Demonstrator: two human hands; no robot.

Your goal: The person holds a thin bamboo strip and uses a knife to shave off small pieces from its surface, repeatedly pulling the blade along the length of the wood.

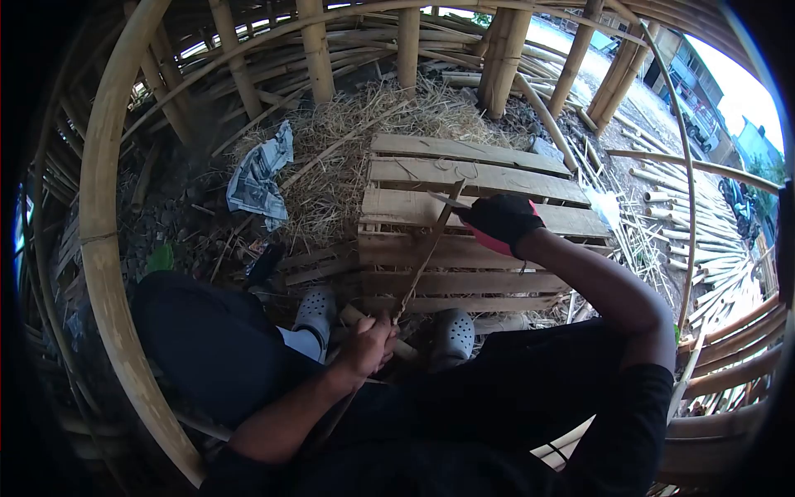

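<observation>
My left hand [371, 346], bare, is closed around the lower part of a thin bamboo strip [424, 263]. The strip slants up and away from my lap over the wooden slats. In a black and red glove, my right hand [502, 222] grips a knife, its handle hidden in the fist. The knife blade [448, 200] points left and crosses the strip close to its upper end. Beneath both lies a slatted wooden pallet [480, 184], with a few thin curled shavings on its boards.
Grey clogs [453, 333] are on my feet at the pallet's near edge. Crumpled newspaper [261, 176] lies left, beside straw and shavings [331, 149]. A curved bamboo pole [101, 224] rises close on my left. Bamboo posts [503, 62] stand behind; cut bamboo poles [704, 236] lie right.
</observation>
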